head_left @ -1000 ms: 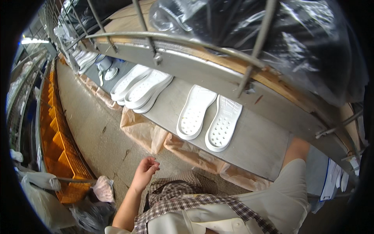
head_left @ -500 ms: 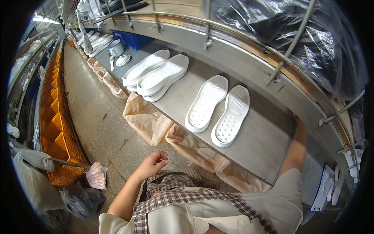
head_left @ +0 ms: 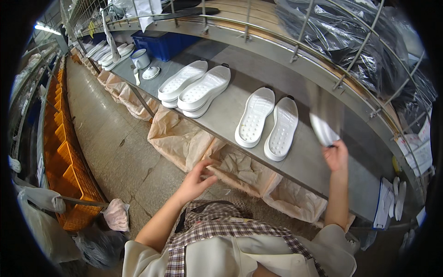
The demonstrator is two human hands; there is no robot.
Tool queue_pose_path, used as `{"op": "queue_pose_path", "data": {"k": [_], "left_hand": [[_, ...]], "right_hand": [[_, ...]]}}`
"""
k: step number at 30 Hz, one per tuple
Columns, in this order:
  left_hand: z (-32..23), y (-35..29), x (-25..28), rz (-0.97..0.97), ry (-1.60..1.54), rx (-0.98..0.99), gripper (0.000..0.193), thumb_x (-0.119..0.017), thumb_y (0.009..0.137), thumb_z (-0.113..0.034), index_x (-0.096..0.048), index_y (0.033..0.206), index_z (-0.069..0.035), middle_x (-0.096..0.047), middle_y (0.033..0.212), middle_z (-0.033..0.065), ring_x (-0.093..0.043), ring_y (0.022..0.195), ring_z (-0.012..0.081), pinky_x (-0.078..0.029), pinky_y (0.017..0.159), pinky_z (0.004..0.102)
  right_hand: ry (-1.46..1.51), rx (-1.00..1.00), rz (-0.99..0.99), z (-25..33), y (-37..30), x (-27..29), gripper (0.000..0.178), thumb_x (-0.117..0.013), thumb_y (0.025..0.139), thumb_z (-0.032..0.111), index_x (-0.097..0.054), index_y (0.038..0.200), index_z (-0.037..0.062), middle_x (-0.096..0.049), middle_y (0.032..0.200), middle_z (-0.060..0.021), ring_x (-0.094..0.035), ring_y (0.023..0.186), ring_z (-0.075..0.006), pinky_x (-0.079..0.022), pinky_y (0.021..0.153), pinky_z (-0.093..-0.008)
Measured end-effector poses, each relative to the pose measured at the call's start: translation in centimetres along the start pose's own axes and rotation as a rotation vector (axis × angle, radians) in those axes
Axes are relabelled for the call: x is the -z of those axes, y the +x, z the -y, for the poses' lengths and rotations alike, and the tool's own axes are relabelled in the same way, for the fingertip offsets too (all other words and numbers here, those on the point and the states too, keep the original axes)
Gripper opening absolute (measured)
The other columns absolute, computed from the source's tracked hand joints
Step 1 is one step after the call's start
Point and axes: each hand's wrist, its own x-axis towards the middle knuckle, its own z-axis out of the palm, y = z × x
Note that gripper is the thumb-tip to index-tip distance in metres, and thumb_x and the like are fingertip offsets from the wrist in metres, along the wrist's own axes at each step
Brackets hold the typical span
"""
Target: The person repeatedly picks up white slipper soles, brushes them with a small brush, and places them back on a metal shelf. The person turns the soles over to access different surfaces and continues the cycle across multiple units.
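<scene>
Near the right end of the grey shelf (head_left: 217, 122), my right hand (head_left: 336, 157) grips one end of a white shoe sole (head_left: 324, 128), smeared by motion. Left of it, a pair of white soles, a left one (head_left: 254, 117) and a right one (head_left: 281, 129), lies flat with small round holes at the near ends. Farther left are stacked white soles (head_left: 205, 90) and another stack (head_left: 182, 82) beside them. My left hand (head_left: 198, 180) is empty, fingers apart and slightly bent, over the edge of a paper-lined bin (head_left: 240, 171) below the shelf.
A white mug (head_left: 140, 58), its lid (head_left: 151, 73), a brush (head_left: 136, 76) and a blue crate (head_left: 164, 45) stand farther along the shelf. Wire mesh with black plastic bags (head_left: 341, 34) runs above. Orange baskets (head_left: 76, 171) line the aisle at left. A clipboard (head_left: 383, 204) hangs at lower right.
My right hand has come back from the shelf's far right side, now with a white sole in it. My left hand has moved right and slightly up. The view has shifted a little.
</scene>
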Motion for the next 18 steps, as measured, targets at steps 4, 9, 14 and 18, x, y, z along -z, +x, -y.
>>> {"op": "queue_pose_path", "data": {"k": [4, 9, 14, 18], "left_hand": [[-3.6, 0.2, -0.9, 0.004, -0.532, -0.143, 0.066, -0.064, 0.089, -0.02, -0.026, 0.141, -0.006, -0.037, 0.143, 0.0103, -0.043, 0.125, 0.0237, -0.042, 0.096, 0.0364], [-4.5, -2.0, 2.4, -0.367, -0.933, 0.005, 0.062, -0.053, 0.094, -0.037, -0.029, 0.139, -0.003, -0.042, 0.139, 0.0111, -0.043, 0.126, 0.0287, -0.037, 0.103, 0.0461], [-0.6, -5.3, 8.0, -0.336, -1.207, 0.195, 0.05, -0.035, 0.101, -0.036, -0.036, 0.134, 0.002, -0.052, 0.128, 0.0146, -0.053, 0.115, 0.0286, -0.042, 0.101, 0.0423], [0.9, -8.0, 10.2, -0.057, -1.449, 0.276, 0.039, -0.035, 0.101, -0.034, -0.046, 0.129, -0.008, -0.058, 0.119, 0.0066, -0.059, 0.104, 0.0227, -0.051, 0.089, 0.0378]], "right_hand": [[-0.229, -0.016, 0.343, -9.1, -9.4, -12.4, 0.088, -0.056, 0.067, 0.0, -0.02, 0.146, 0.0096, -0.042, 0.137, -0.0171, -0.046, 0.124, -0.0318, -0.046, 0.1, -0.0437], [-0.917, 0.208, 0.732, -18.7, -14.0, -22.0, 0.094, -0.071, 0.076, 0.023, -0.014, 0.148, 0.007, -0.029, 0.145, -0.0214, -0.034, 0.133, -0.0332, -0.038, 0.105, -0.0438], [-1.216, 0.176, 0.985, -22.0, -14.0, -28.8, 0.116, -0.079, 0.058, 0.059, -0.022, 0.147, 0.0092, -0.028, 0.138, -0.0193, -0.037, 0.123, -0.0313, -0.034, 0.103, -0.0414], [-1.354, 0.533, 0.946, -25.8, -14.5, -33.9, 0.101, -0.083, 0.057, 0.052, -0.039, 0.14, 0.0154, -0.025, 0.141, -0.0196, -0.037, 0.125, -0.0364, -0.037, 0.102, -0.0438]]}}
